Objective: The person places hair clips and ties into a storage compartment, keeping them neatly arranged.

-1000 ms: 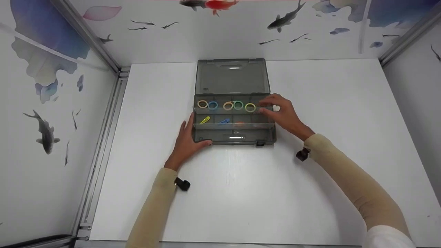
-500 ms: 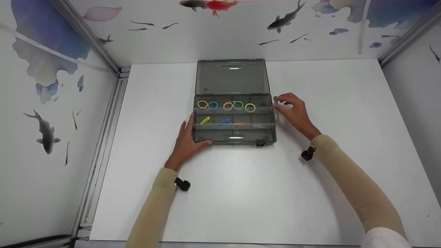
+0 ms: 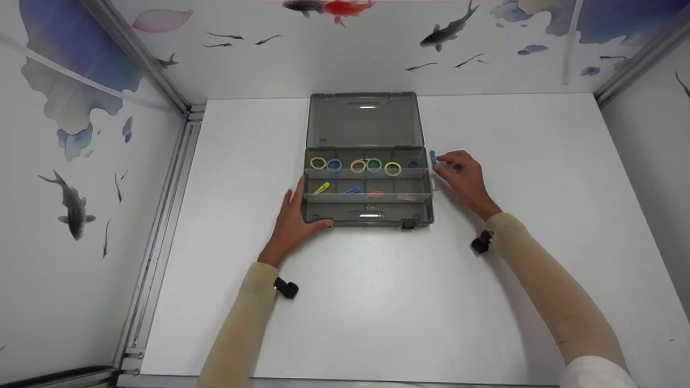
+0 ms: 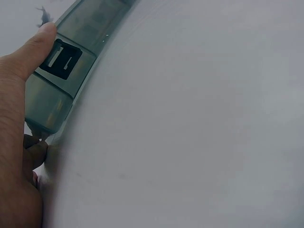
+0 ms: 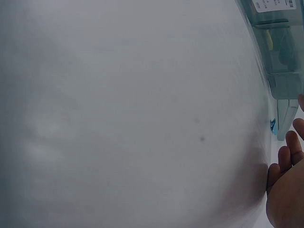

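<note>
A smoky, see-through compartment box [image 3: 369, 222] lies on the table with its lid [image 3: 366, 121] swung back. My left hand [image 3: 289, 223] grips its front left corner, thumb along the front and fingers down the side. Just off the box's right side, my right hand [image 3: 462, 175] pinches a small blue hair clip [image 3: 433, 156] at the fingertips. Several coloured hair ties, including a yellow one [image 3: 392, 169], stand in the back row, with a dark one [image 3: 413, 165] at far right. The middle row holds a yellow hair clip [image 3: 322, 187], a blue one, an orange one and a pale pink one.
The white table [image 3: 356, 312] is bounded by printed panels at the back and sides, with a metal rail [image 3: 156, 237] on the left. A black latch [image 3: 408, 224] sits on the box's front. Each sleeve carries a small black wrist camera [image 3: 287, 288].
My right hand has moved from over the back right compartment to outside the box's right side, bringing the blue hair clip into view. The left hand keeps its place.
</note>
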`<state>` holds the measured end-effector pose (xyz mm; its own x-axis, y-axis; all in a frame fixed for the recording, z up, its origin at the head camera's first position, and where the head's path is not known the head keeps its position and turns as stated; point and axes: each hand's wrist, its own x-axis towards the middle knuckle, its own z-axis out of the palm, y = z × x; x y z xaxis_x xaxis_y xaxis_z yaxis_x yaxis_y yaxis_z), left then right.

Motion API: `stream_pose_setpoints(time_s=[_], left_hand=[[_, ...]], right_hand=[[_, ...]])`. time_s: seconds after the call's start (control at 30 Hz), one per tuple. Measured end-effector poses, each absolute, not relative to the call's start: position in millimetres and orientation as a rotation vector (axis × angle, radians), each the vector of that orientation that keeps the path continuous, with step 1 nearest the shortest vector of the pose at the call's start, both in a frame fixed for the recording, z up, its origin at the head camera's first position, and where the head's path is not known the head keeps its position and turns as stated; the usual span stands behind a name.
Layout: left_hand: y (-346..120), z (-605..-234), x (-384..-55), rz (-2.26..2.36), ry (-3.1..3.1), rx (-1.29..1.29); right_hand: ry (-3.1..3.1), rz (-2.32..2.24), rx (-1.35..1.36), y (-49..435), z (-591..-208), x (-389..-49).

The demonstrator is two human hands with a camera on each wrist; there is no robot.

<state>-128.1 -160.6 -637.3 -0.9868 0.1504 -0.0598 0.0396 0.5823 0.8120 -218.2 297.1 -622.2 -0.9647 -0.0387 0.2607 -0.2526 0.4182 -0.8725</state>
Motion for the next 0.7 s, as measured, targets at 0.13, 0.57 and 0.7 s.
stream_pose_setpoints(time_s=[0.13, 0.57, 0.7], left_hand=[[-160, -636, -128, 1.377, 2.686, 0.161], [-160, -640, -128, 1.376, 2.709, 0.163], [-161, -639, -128, 1.376, 2.701, 0.158]], right_hand=[[-2.528, 1.508, 0.235, 296, -625, -221], [-2.609, 1.346, 0.293, 296, -631, -232], [-2.622, 1.318, 0.293, 296, -633, -236]])
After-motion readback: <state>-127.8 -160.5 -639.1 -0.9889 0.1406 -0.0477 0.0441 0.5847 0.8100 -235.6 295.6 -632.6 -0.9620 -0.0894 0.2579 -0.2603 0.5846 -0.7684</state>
